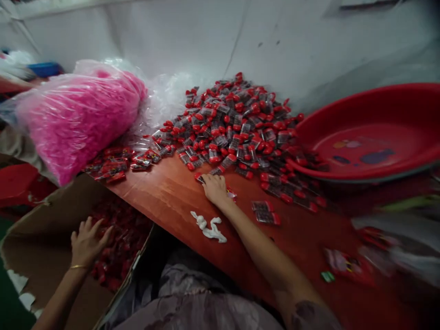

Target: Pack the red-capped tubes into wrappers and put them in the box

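Observation:
My left hand [87, 240], with a thin gold-coloured band at the wrist, reaches over a cardboard box [41, 233] and its fingers are spread. Red packets [120, 243] lie inside the box, below and beside that hand. On the reddish-brown table, my right hand [216, 189] is curled at the near edge of a large pile of small clear containers [233, 133] with red caps and dark contents. One such red-capped container [198, 177] shows at its fingertips. A small colourful wrapper [231, 195] peeks out beside the palm. Two more containers [265, 212] lie side by side to the right.
A twisted white cloth strip [209, 228] lies near the table's front edge. A clear bag of pink material [85, 110] stands at the left, behind flat red packets [112, 164]. At the right are a big red basin [371, 133] and a small green item [327, 276].

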`<action>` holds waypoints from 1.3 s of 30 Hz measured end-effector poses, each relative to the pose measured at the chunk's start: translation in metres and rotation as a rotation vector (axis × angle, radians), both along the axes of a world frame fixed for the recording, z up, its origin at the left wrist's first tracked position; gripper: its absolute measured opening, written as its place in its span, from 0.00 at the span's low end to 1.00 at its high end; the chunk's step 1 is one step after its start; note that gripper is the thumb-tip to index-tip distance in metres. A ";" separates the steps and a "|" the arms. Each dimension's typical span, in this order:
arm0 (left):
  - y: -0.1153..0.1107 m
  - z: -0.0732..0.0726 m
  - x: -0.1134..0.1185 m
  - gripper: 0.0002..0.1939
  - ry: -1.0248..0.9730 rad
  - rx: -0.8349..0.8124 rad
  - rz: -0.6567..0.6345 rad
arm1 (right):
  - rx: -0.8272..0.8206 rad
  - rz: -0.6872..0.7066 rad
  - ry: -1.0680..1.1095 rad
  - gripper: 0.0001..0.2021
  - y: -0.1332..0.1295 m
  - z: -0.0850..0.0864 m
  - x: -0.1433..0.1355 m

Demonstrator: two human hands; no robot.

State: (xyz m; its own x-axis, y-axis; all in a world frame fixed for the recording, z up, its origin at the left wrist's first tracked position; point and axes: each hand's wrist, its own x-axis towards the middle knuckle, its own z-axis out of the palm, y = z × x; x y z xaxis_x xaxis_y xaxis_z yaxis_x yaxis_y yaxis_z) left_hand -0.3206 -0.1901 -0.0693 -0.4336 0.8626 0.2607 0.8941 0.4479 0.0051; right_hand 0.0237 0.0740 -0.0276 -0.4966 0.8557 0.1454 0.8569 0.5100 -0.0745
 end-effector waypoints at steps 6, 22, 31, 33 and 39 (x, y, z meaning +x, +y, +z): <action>0.070 0.027 0.118 0.14 -0.183 0.199 -0.454 | 0.044 -0.057 0.057 0.17 0.007 -0.008 0.040; 0.097 0.008 0.243 0.28 -0.321 0.081 -0.738 | -0.181 0.056 0.086 0.14 -0.135 -0.001 0.082; 0.142 0.012 0.228 0.19 -0.373 0.072 -0.776 | -0.220 -0.002 0.241 0.13 -0.106 0.002 0.022; 0.146 0.012 0.222 0.17 -0.340 0.046 -0.780 | -0.199 -0.025 0.262 0.13 -0.100 0.008 0.032; 0.148 0.016 0.223 0.18 -0.285 -0.019 -0.799 | 0.061 -0.330 0.185 0.19 -0.052 0.007 0.097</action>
